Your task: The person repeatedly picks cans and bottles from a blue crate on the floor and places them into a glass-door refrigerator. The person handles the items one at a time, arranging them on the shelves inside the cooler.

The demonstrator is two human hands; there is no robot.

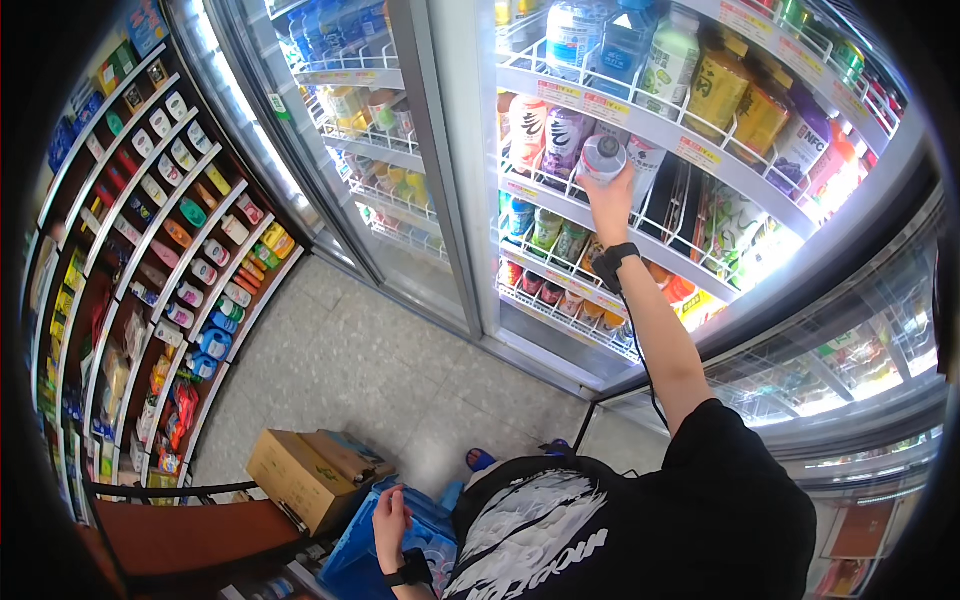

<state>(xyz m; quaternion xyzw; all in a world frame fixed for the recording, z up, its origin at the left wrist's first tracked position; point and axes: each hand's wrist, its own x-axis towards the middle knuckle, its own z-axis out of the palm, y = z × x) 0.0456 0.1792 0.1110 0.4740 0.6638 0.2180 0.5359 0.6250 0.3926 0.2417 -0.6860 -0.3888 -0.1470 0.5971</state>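
My right hand (611, 199) reaches into the lit drinks cooler and is shut on a clear plastic bottle (602, 159) with a grey cap. The bottle is at the wire front of the middle shelf. To its left stand a purple-labelled bottle (564, 139) and a pink-and-white bottle (528, 131). A white carton-like pack (645, 161) is just to its right, and beyond it is a dark gap in the row. Low on the left, my left hand (391, 519) hangs over a blue plastic crate (352, 536), its fingers loosely curled with nothing visible in them.
A cardboard box (300, 480) stands beside the crate. A sliding glass door (420, 255) covers the cooler's left part; an open door (832, 360) swings out at right. Shelves of toiletries (180, 217) curve along the left. Grey tiled floor (360, 360) lies between. A cable runs along my right arm.
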